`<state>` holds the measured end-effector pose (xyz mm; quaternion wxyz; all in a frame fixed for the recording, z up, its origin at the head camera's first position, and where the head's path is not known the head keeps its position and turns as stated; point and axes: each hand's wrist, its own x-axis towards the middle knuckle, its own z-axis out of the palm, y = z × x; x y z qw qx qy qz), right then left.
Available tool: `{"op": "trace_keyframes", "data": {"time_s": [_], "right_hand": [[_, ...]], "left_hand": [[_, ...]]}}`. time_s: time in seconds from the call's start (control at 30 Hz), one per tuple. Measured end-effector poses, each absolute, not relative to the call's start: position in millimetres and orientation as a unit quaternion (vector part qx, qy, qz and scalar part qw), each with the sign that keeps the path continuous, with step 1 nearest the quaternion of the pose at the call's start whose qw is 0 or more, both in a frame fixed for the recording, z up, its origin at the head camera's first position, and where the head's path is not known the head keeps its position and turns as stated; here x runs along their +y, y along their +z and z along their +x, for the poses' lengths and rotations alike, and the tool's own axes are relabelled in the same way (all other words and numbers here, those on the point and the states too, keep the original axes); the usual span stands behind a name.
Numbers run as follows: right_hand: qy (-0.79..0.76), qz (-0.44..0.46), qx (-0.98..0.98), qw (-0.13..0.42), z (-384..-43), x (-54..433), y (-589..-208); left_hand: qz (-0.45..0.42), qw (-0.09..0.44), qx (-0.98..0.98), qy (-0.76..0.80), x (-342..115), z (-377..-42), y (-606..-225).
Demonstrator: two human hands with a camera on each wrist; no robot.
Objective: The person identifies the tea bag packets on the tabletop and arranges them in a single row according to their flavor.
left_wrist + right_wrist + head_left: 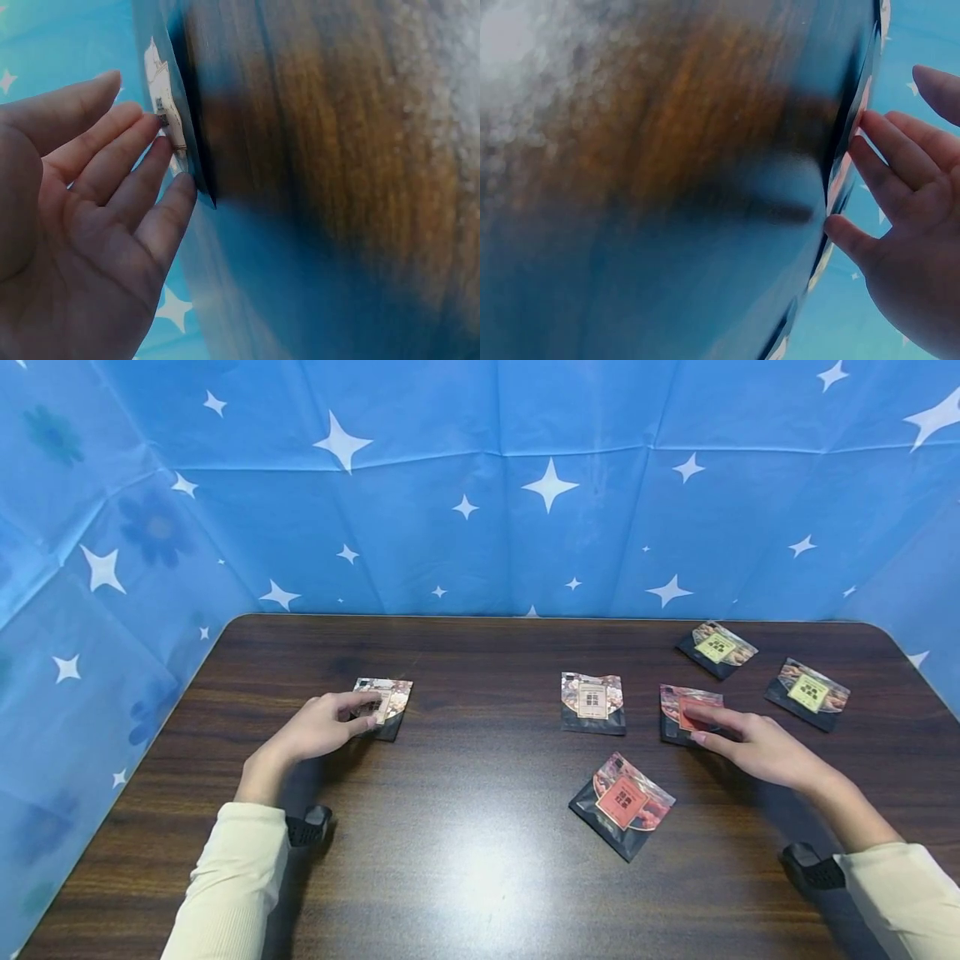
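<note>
My left hand point(321, 727) rests its fingertips on a small flat packet with a beige label point(398, 697), at the left of the table. In the left wrist view, the loosely stretched fingers point(135, 180) meet the face of that packet point(166, 90), and the thumb stands away from it. Farther right, my right hand point(765, 750) touches a packet with a red label point(670, 727) and partly covers it. The right wrist view shows relaxed fingers point(889, 169) against that packet's surface, thumb apart. Both packets lie on the table.
A second beige-label packet point(592, 703) lies right of centre, with another red-label packet point(624, 806) in front of it. Two yellow-label packets point(717, 649) lie at the back right. The dark wooden table point(450, 777) ends at a blue star-patterned cloth point(420, 527).
</note>
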<state>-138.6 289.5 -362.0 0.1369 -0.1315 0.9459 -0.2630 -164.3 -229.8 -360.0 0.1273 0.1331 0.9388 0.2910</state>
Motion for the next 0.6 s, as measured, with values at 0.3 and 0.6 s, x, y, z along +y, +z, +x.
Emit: {"op": "trace_keyframes", "data": {"time_s": [0.3, 0.6], "right_hand": [[-0.255, -0.137, 0.947, 0.14, -140, 287, -359], [-0.252, -0.158, 0.948, 0.114, -145, 283, -351]], "left_hand": [[0.129, 0.131, 0.94, 0.286, -229, -164, -361], [0.118, 0.136, 0.94, 0.29, -230, -163, -362]]}}
